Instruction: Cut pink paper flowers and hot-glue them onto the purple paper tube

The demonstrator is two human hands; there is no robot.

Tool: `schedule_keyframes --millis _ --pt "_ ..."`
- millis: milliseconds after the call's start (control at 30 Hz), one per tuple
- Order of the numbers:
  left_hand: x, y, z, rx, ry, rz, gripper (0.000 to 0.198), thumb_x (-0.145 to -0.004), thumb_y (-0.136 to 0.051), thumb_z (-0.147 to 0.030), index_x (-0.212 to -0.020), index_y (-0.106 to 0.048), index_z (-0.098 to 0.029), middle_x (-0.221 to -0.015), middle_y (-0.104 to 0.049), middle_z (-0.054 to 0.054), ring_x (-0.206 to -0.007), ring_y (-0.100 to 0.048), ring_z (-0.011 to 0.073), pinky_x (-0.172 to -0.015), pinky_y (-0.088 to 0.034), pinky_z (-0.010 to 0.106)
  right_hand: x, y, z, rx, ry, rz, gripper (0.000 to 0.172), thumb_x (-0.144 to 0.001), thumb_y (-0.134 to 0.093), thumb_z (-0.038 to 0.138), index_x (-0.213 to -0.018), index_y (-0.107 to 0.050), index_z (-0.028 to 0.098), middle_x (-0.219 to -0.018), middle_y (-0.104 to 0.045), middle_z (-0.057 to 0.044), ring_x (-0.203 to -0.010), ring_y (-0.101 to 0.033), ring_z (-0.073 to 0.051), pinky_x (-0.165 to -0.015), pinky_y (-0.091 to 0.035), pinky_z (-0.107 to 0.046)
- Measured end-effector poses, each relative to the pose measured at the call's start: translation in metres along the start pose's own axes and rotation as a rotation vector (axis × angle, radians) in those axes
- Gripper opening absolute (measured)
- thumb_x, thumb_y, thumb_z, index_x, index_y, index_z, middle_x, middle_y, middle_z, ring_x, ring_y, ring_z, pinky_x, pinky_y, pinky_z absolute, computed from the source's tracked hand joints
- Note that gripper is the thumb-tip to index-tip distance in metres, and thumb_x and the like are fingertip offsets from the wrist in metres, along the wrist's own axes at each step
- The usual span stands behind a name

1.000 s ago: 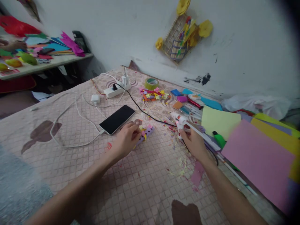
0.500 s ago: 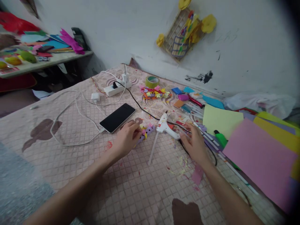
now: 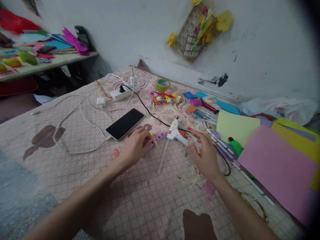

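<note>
My left hand (image 3: 137,144) is closed, fingertips pinched at the near end of a purple, dark-dotted strip or tube (image 3: 160,136) with small yellow and pink pieces on it. Part of that piece is hidden by my fingers. Just right of it a white hot glue gun (image 3: 173,132) lies on the table, its clear glue stick (image 3: 163,158) pointing toward me. My right hand (image 3: 206,155) is at the end of the gun's handle, thumb and fingers apart and curved. Whether the fingertips touch the handle is hard to tell. A black cord (image 3: 150,113) runs from the gun.
A phone (image 3: 125,124) on a white charging cable lies left of centre. Behind are a power strip (image 3: 122,92), a tape roll (image 3: 162,85) and a pile of foam cutouts (image 3: 165,97). Coloured sheets (image 3: 275,166) and striped sticks (image 3: 250,176) cover the right side.
My right hand has moved slightly up and left along the glue gun's handle, over the cord. My left hand stays at the purple dotted piece. The view has shifted slightly.
</note>
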State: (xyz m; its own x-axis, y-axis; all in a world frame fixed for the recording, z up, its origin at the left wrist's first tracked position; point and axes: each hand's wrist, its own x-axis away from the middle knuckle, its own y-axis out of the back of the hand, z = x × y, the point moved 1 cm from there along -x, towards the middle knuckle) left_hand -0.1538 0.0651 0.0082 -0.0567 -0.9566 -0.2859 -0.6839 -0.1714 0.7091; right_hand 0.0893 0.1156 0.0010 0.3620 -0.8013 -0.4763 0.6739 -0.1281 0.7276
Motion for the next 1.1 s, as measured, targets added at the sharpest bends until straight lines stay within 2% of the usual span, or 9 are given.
schedule_keyframes --millis 200,333,533,800,1100 --pt "0.001 -0.001 0.002 -0.100 -0.014 0.009 0.013 -0.083 -0.048 -0.016 -0.071 -0.051 -0.015 -0.079 -0.052 0.005 -0.076 -0.049 0.0161 -0.068 -0.040 0.030 0.004 -0.022 0.042 -0.112 0.177 0.236 0.028 -0.086 -0.045 0.018 -0.111 -0.056 0.018 -0.110 -0.056 -0.010 -0.109 -0.047 -0.023 -0.096 -0.039 -0.042" --pt "0.001 -0.002 0.001 -0.122 -0.016 0.014 0.013 -0.083 -0.047 -0.017 -0.071 -0.052 -0.015 -0.080 -0.053 0.005 -0.078 -0.050 0.0165 -0.070 -0.041 0.030 0.002 -0.037 0.054 -0.099 0.259 0.331 0.029 -0.086 -0.044 0.013 -0.111 -0.058 0.016 -0.111 -0.058 -0.008 -0.109 -0.045 -0.023 -0.097 -0.038 -0.041" --pt "0.001 -0.003 0.002 -0.127 -0.031 0.018 0.011 -0.083 -0.047 -0.015 -0.074 -0.054 -0.016 -0.081 -0.054 0.005 -0.079 -0.051 0.0168 -0.071 -0.042 0.031 0.001 -0.046 0.054 -0.067 0.296 0.355 0.031 -0.087 -0.043 0.013 -0.114 -0.058 0.014 -0.114 -0.058 -0.009 -0.113 -0.042 -0.023 -0.099 -0.036 -0.043" --pt "0.000 -0.003 0.002 -0.155 -0.027 0.021 0.012 -0.083 -0.046 -0.015 -0.073 -0.052 -0.016 -0.079 -0.054 0.005 -0.076 -0.051 0.0164 -0.068 -0.042 0.030 0.002 -0.048 0.053 -0.086 0.287 0.356 0.033 -0.086 -0.043 0.012 -0.116 -0.056 0.016 -0.116 -0.057 -0.009 -0.114 -0.042 -0.024 -0.099 -0.037 -0.046" --pt "-0.001 -0.003 -0.001 -0.256 -0.037 0.041 0.013 -0.085 -0.043 -0.017 -0.075 -0.051 -0.016 -0.081 -0.054 0.006 -0.079 -0.051 0.0177 -0.073 -0.043 0.032 0.002 -0.049 0.053 -0.083 0.281 0.354 0.032 -0.086 -0.044 0.013 -0.116 -0.055 0.016 -0.116 -0.057 -0.010 -0.114 -0.043 -0.024 -0.100 -0.036 -0.046"
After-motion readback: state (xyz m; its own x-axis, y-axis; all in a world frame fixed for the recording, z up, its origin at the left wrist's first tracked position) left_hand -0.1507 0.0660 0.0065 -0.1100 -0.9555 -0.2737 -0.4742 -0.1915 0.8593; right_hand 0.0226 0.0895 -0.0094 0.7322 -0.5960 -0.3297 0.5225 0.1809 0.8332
